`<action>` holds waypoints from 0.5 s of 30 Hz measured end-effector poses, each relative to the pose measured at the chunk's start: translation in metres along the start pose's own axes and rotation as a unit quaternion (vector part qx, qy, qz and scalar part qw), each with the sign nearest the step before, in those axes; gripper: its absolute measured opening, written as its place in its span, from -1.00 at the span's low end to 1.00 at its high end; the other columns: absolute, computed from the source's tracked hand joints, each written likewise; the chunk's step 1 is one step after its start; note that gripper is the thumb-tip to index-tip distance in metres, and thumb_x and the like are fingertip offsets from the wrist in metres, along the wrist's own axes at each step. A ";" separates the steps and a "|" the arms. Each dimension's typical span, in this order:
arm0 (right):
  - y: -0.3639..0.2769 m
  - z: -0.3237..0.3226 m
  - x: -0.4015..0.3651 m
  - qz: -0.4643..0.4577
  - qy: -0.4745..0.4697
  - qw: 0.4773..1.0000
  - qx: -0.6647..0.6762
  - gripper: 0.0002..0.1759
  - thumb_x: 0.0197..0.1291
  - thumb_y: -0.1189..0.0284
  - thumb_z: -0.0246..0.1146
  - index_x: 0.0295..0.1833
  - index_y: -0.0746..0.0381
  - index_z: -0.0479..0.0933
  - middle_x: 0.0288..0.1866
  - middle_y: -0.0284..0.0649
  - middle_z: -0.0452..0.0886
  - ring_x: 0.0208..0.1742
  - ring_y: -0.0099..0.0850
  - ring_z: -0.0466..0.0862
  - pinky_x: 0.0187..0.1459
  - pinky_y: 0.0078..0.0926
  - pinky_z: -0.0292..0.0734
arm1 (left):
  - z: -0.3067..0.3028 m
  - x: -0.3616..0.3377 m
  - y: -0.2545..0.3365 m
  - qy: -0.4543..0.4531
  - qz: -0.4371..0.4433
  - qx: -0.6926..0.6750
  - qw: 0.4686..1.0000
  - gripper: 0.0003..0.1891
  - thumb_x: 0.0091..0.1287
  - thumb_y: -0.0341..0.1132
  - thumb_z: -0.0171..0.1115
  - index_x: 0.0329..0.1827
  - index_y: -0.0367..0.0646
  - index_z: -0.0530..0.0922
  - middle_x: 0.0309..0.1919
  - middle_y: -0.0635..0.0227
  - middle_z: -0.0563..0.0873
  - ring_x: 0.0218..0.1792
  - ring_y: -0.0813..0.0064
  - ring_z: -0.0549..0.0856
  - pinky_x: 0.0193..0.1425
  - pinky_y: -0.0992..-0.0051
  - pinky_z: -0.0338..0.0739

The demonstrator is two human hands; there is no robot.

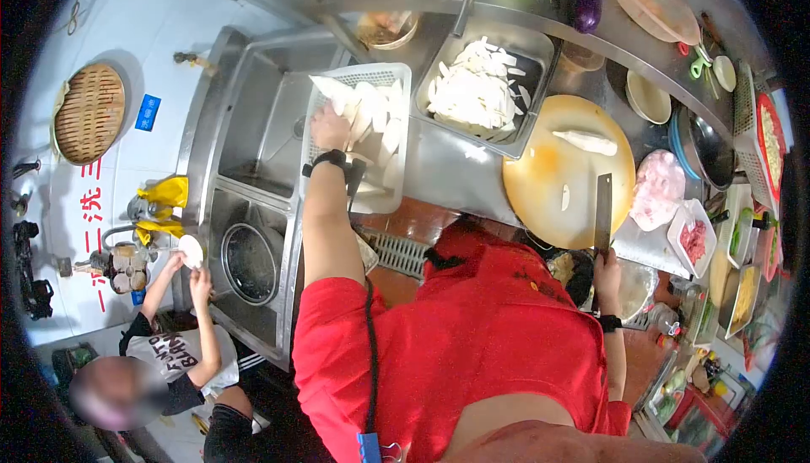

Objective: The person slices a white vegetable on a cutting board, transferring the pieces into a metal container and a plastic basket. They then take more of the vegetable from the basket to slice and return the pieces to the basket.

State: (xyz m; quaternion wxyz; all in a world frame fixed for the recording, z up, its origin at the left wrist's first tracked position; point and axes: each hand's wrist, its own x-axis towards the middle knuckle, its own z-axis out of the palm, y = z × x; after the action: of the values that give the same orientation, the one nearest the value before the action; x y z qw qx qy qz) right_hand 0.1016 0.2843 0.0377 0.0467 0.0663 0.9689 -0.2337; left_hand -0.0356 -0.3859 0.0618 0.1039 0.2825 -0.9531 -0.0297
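Observation:
My left hand (330,128) reaches into a white perforated basket (310,178) of long, peeled white stems. Its fingers are curled against one pointed white stem (332,92) near the basket's far left corner, partly hidden. My right hand (606,273) is closed around the handle of a cleaver (602,210), its blade over the right edge of a round cutting board (540,210). On the board lie a whole white stem (585,141) and a small slice (565,199). A steel tray (538,134) of white slices (477,87) stands between basket and board.
A double steel sink (253,155) lies to the left, where another person (181,353) holds a round white object (191,250). Right of the board are a bag of pale pink stuff (660,190) and a tray of red meat (693,242). A shelf (624,62) overhangs the back.

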 end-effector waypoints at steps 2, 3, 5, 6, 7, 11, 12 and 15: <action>-0.009 0.005 -0.002 0.010 -0.005 1.000 0.006 -0.67 0.22 0.28 0.03 -0.02 0.30 0.40 -0.37 0.22 0.57 -0.31 0.20 0.56 -0.31 0.10 0.42 | -0.004 0.006 0.000 -0.055 -0.023 -0.001 0.998 -0.40 0.14 0.01 0.17 0.21 -0.09 0.39 0.12 -0.02 0.49 0.18 0.02 0.44 0.26 0.15 0.32; -0.024 0.003 -0.003 0.035 -0.006 0.999 -0.020 -0.67 0.22 0.29 0.04 -0.02 0.30 0.40 -0.38 0.22 0.57 -0.32 0.19 0.57 -0.31 0.08 0.43 | -0.009 0.005 0.004 -0.051 -0.002 0.018 0.999 -0.47 0.16 -0.08 0.11 0.16 -0.14 0.41 0.07 0.02 0.52 0.13 0.02 0.46 0.23 0.17 0.32; -0.045 -0.003 -0.004 0.074 -0.015 0.995 -0.058 -0.66 0.23 0.29 0.04 -0.02 0.32 0.40 -0.39 0.20 0.57 -0.34 0.16 0.58 -0.29 0.06 0.46 | -0.027 0.001 0.021 -0.084 -0.027 0.022 0.996 -0.57 0.20 -0.17 0.05 0.10 -0.18 0.45 0.02 0.07 0.56 0.10 0.06 0.49 0.24 0.20 0.29; -0.043 0.000 -0.003 0.088 -0.013 0.994 -0.057 -0.66 0.23 0.29 0.04 -0.02 0.32 0.40 -0.39 0.20 0.57 -0.34 0.16 0.58 -0.29 0.06 0.46 | -0.025 -0.001 0.020 -0.089 -0.036 0.006 0.995 -0.57 0.21 -0.16 0.04 0.10 -0.19 0.45 0.01 0.07 0.56 0.10 0.08 0.50 0.22 0.19 0.32; -0.035 0.006 -0.004 0.069 0.002 0.996 -0.053 -0.66 0.23 0.28 0.04 -0.03 0.32 0.41 -0.40 0.19 0.57 -0.34 0.16 0.58 -0.30 0.06 0.46 | -0.013 0.005 0.007 -0.098 -0.015 0.014 0.995 -0.55 0.19 -0.14 0.08 0.10 -0.21 0.45 0.02 0.04 0.55 0.10 0.06 0.50 0.21 0.18 0.34; -0.035 0.005 -0.006 0.098 -0.012 0.994 -0.036 -0.67 0.24 0.26 0.03 0.02 0.23 0.38 -0.39 0.21 0.58 -0.33 0.17 0.58 -0.27 0.07 0.44 | -0.026 0.008 0.023 -0.016 0.020 -0.188 0.982 -0.41 0.06 -0.04 0.28 0.10 -0.22 0.46 -0.02 -0.10 0.55 0.05 -0.06 0.52 0.14 0.16 0.41; -0.038 0.006 -0.006 0.116 -0.010 0.993 -0.036 -0.67 0.25 0.25 0.02 0.01 0.25 0.39 -0.39 0.20 0.58 -0.32 0.17 0.58 -0.26 0.08 0.45 | -0.046 0.000 0.046 0.012 0.049 -0.197 0.979 -0.44 0.04 -0.13 0.32 0.10 -0.21 0.47 -0.05 -0.06 0.58 0.04 -0.01 0.53 0.14 0.20 0.41; -0.046 0.010 -0.008 0.136 0.013 0.990 -0.037 -0.67 0.27 0.25 0.01 0.00 0.25 0.39 -0.40 0.20 0.58 -0.32 0.16 0.58 -0.27 0.07 0.47 | -0.092 -0.038 0.134 0.005 0.255 -0.282 0.925 -0.55 0.03 -0.31 0.32 0.03 -0.20 0.50 -0.07 0.06 0.59 0.01 0.08 0.56 0.10 0.24 0.45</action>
State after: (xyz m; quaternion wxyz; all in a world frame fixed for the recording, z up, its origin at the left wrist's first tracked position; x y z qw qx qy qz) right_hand 0.1033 0.2387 0.0504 0.0684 0.1987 0.9594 -0.1880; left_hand -0.0560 -0.2530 0.1601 0.1880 -0.0108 -0.9448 -0.2681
